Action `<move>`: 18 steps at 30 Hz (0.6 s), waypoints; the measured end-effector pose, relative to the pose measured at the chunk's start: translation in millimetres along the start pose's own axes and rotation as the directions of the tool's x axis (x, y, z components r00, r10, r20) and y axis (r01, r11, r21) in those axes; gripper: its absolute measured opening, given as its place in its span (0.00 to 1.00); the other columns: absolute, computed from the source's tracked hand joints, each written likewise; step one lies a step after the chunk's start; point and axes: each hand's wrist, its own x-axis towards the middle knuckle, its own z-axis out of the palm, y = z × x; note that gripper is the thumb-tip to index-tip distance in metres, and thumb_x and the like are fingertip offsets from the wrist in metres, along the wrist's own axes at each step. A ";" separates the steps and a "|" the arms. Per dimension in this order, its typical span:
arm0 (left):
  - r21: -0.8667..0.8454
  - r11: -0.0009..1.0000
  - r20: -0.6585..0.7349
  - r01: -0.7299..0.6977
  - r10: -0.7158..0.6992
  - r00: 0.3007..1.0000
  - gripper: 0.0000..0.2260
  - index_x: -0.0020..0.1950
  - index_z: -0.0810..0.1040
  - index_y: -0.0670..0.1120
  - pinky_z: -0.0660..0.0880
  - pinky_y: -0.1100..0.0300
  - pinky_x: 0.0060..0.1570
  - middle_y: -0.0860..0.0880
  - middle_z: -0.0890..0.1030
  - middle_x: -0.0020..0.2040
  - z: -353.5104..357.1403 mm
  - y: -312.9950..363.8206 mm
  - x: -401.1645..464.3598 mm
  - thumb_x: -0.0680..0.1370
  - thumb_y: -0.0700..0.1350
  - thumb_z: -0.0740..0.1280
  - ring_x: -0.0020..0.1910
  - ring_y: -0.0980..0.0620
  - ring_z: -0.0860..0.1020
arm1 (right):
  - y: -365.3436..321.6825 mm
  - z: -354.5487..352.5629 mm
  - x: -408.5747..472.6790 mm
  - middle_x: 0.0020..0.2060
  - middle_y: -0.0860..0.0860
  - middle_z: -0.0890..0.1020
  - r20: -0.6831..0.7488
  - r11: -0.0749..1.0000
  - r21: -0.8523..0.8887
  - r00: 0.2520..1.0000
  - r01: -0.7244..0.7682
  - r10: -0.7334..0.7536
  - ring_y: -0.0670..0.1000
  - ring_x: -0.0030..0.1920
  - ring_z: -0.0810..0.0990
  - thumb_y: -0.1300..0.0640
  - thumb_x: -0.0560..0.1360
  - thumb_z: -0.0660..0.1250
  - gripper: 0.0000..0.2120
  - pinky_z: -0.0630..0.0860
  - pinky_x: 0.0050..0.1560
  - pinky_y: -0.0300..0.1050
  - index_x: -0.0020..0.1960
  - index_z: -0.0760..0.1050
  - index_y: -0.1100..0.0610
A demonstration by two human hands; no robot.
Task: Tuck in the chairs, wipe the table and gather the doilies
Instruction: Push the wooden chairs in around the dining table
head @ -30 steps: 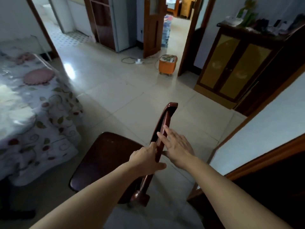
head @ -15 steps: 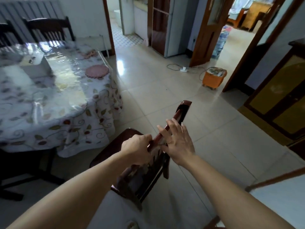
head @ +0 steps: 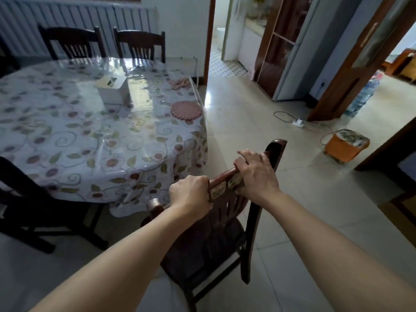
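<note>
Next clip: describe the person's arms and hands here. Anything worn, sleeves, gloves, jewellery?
Both forearms are bare from the bottom of the frame to the wrists; no sleeve shows. The left hand and right hand wear no gloves. No watch, bracelet or ring is visible. Nails look short and unpainted, though blur limits detail.

You have one view only, the head camera, worn high and tilted forward and down. It sits close above your forearms, looks across the near chair back (head: 227, 176) to the table's right edge (head: 202, 122), with wide-angle bending at the borders.
</note>
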 end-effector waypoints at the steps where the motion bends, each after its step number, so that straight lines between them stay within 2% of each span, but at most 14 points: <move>1: 0.010 1.000 -0.009 0.009 -0.009 1.000 0.14 0.53 0.76 0.52 0.68 0.56 0.39 0.49 0.80 0.47 -2.3 -5.2 8.8 0.69 0.51 0.70 0.49 0.44 0.79 | 2.9 -2.0 16.5 0.71 0.53 0.65 0.029 1.000 -0.002 0.999 0.019 -0.019 0.55 0.73 0.60 0.49 0.65 0.75 0.33 0.48 0.74 0.55 0.66 0.68 0.56; 4: 0.018 0.999 -0.029 0.041 -0.041 0.999 0.15 0.53 0.76 0.52 0.68 0.55 0.40 0.48 0.80 0.48 -10.8 -19.2 34.8 0.68 0.51 0.72 0.50 0.44 0.79 | 6.6 -8.4 59.9 0.58 0.51 0.77 0.068 0.993 0.002 0.990 0.120 -0.120 0.55 0.62 0.72 0.48 0.60 0.78 0.30 0.60 0.66 0.49 0.57 0.73 0.55; 7: 0.009 0.996 -0.057 0.094 -0.093 0.994 0.16 0.52 0.76 0.53 0.68 0.56 0.40 0.49 0.80 0.49 -19.3 -35.2 63.8 0.66 0.51 0.73 0.51 0.45 0.79 | 4.9 -14.6 101.4 0.50 0.49 0.78 0.070 0.981 -0.006 0.978 0.195 -0.194 0.54 0.54 0.75 0.46 0.58 0.79 0.28 0.67 0.55 0.47 0.52 0.73 0.54; 10: -0.014 0.989 -0.053 0.149 -0.150 0.987 0.15 0.50 0.77 0.54 0.68 0.56 0.38 0.49 0.80 0.46 -32.6 -50.0 94.6 0.65 0.50 0.74 0.49 0.46 0.78 | 2.2 -21.5 144.8 0.50 0.49 0.78 0.086 0.958 -0.014 0.955 0.287 -0.285 0.53 0.53 0.76 0.43 0.59 0.78 0.29 0.68 0.47 0.46 0.53 0.72 0.53; 12: -0.023 0.984 -0.027 0.176 -0.177 0.984 0.15 0.48 0.77 0.54 0.68 0.57 0.37 0.50 0.77 0.42 -44.6 -62.1 110.3 0.64 0.49 0.74 0.46 0.46 0.78 | -3.3 -26.3 172.4 0.50 0.48 0.78 0.109 0.939 -0.024 0.934 0.344 -0.339 0.53 0.52 0.77 0.41 0.59 0.77 0.28 0.64 0.42 0.44 0.52 0.71 0.52; 18: 0.039 0.965 -0.042 0.261 -0.259 0.965 0.15 0.46 0.78 0.52 0.69 0.58 0.36 0.50 0.79 0.43 -68.1 -117.0 131.9 0.62 0.52 0.75 0.45 0.47 0.79 | -41.3 -26.0 231.8 0.41 0.46 0.73 0.121 0.882 0.046 0.874 0.468 -0.470 0.51 0.45 0.74 0.38 0.60 0.76 0.26 0.65 0.41 0.46 0.44 0.64 0.50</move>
